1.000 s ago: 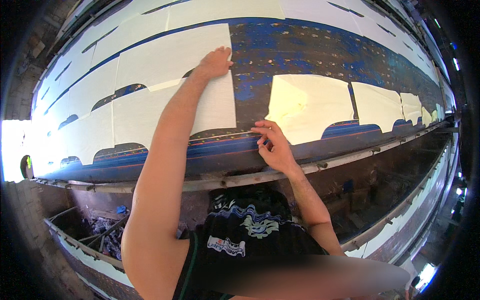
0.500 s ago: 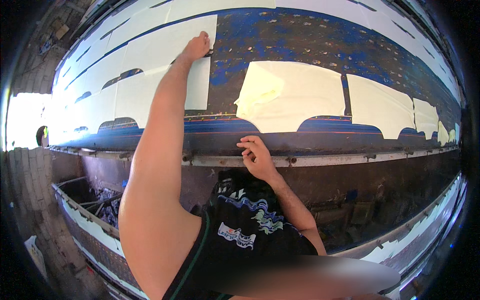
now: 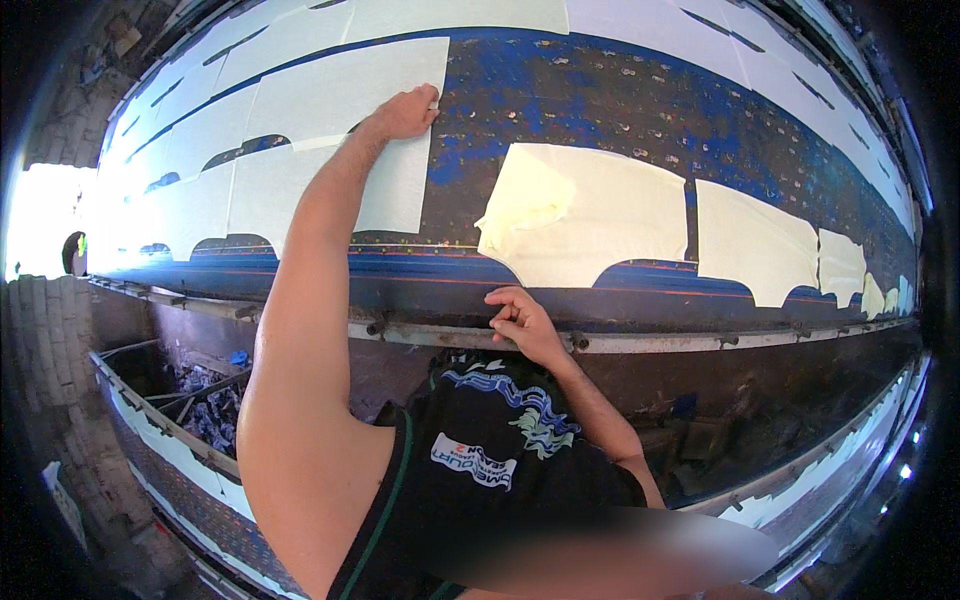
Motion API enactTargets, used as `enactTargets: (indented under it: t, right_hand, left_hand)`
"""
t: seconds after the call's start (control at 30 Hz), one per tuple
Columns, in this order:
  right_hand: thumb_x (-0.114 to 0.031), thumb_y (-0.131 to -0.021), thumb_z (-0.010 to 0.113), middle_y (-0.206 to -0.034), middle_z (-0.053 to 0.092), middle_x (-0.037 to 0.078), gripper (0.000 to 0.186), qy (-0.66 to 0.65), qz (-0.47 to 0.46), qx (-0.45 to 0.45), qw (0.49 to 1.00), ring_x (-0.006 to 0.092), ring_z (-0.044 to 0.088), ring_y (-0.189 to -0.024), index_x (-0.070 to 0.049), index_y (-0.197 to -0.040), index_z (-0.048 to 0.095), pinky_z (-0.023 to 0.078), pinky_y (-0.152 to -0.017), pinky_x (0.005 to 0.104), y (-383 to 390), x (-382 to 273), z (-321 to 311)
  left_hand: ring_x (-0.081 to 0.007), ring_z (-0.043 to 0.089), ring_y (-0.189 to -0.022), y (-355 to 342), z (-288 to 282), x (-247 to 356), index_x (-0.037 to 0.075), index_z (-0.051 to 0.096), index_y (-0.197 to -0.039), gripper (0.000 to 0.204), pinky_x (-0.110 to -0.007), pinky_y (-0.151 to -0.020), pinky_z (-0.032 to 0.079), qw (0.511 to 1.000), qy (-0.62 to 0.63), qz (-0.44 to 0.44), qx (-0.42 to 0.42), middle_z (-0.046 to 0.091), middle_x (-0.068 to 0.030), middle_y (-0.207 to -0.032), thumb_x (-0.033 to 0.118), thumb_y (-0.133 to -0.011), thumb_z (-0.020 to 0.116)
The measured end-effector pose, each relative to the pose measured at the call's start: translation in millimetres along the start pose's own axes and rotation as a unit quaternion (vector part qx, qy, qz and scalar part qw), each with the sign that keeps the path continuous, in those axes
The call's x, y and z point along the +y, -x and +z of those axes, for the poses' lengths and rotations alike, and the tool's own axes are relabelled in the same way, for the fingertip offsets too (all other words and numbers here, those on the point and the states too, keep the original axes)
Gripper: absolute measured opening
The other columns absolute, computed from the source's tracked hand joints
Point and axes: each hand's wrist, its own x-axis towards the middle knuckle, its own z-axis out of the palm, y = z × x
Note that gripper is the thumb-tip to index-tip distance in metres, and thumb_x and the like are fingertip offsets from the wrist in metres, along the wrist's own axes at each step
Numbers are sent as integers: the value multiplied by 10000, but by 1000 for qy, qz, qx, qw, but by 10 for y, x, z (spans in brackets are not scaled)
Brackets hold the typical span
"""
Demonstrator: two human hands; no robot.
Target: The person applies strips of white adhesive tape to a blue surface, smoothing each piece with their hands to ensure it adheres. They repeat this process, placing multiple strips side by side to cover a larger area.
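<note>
My left hand (image 3: pixel 408 111) reaches far over the table, its fingers bent and pressed together at the right edge of a white fabric panel (image 3: pixel 335 88). Just below it, partly behind my forearm, lies another white panel (image 3: pixel 395 200). My right hand (image 3: pixel 525 325) hovers by the table's near rail, loosely curled with the fingers apart and nothing in them. Beyond that hand a cream fabric piece (image 3: pixel 625 215) with curved cut-outs lies flat, its left side rumpled.
The long dark table (image 3: pixel 560 90) is streaked with blue and dotted with pale marks. More cream pieces (image 3: pixel 755 235) run along its near side to the right. A metal rail (image 3: pixel 650 342) edges the table. A bin of scraps (image 3: pixel 215 415) stands low at left.
My left hand has shifted slightly right and down along the panel's edge, its fingers now turned toward the edge. My right hand's fingers have curled in a little. The view has tilted slightly.
</note>
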Motion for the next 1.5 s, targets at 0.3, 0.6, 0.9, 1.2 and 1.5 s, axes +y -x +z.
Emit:
enactTargets:
  t: [0.3,0.6,0.9,1.2,1.5]
  right_hand:
    - [106,-958,631,-1367,580,118,348,128,-31,23,991,127,680,-884,-19,-1279,675,618,-783,291,-316,-164,22]
    - [86,-971,612,-1360,601,105,346,191,-47,-6,981,141,666,-897,-34,-1286,691,575,-793,291,-187,-442,-58]
    - [27,-988,618,-1395,597,123,338,288,-68,-85,951,163,678,-971,-32,-1307,713,572,-841,300,644,-1086,-1187]
    - [15,-1001,644,-1276,681,98,294,244,-89,-16,966,152,673,-1006,-47,-1279,717,573,-840,296,1292,-1417,-3023]
    - [-11,-966,627,-1352,699,192,336,564,-238,45,790,393,640,-1292,-13,-1295,694,498,-1142,482,889,-1662,-3826]
  left_hand:
    - [-503,711,-1080,-122,119,-349,1,512,-1230,210,-590,-890,582,998,-55,4,33,684,-295,-1177,162,-1095,518]
    - [-531,690,-1123,-66,189,-216,-20,526,-1231,213,-608,-951,578,996,-68,30,57,641,-335,-1313,132,-1083,511]
    - [-474,665,-1283,-478,239,461,-64,550,-1341,352,-540,-1013,580,986,-94,-131,-38,663,-383,-1327,164,-1073,532]
    - [-452,695,-1212,-111,429,1351,20,614,-1341,299,-528,-1041,540,961,132,-190,154,749,-235,-1256,91,-1053,571]
    - [-387,642,-1264,382,779,3777,44,706,-1293,510,-497,-1106,492,982,4,-51,181,703,-196,-1321,416,-956,794]
